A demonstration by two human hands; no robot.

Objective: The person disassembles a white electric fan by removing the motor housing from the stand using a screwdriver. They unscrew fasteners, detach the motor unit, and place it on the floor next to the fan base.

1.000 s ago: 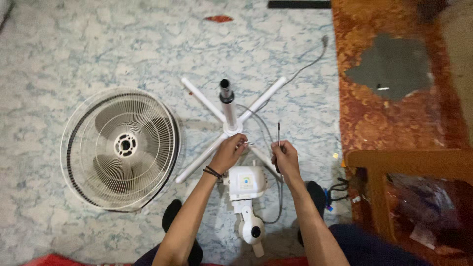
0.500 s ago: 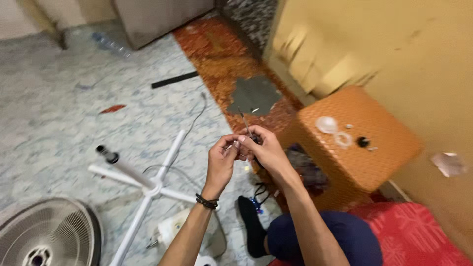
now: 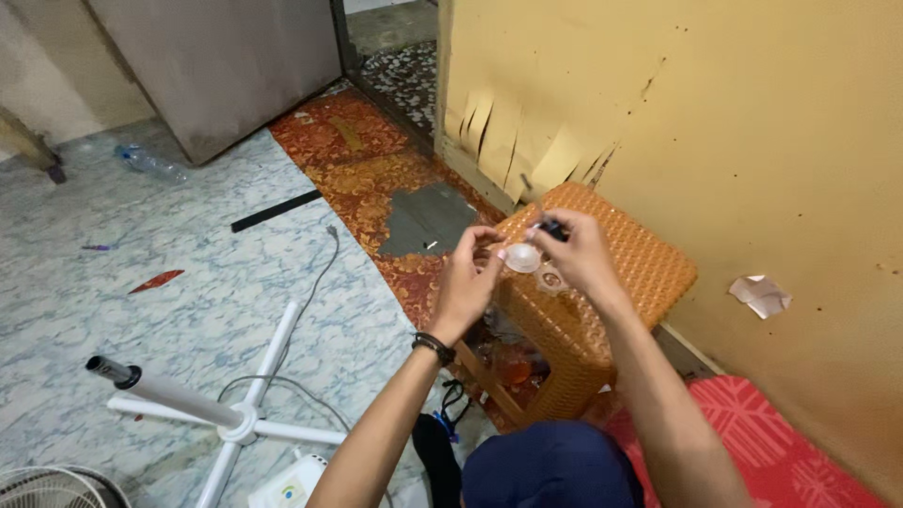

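Head view: both hands are held over an orange woven stool (image 3: 649, 268) beside the yellow wall (image 3: 752, 122). Left hand (image 3: 467, 275) is half curled, fingertips pinched at a small round white cap (image 3: 523, 258) lying on the stool top; whether it is gripped cannot be told. Right hand (image 3: 576, 252) is closed around a dark screwdriver (image 3: 553, 229), just beside the cap. A white cross fan base (image 3: 240, 419) with upright pole lies well apart on the marbled floor (image 3: 141, 301), lower left.
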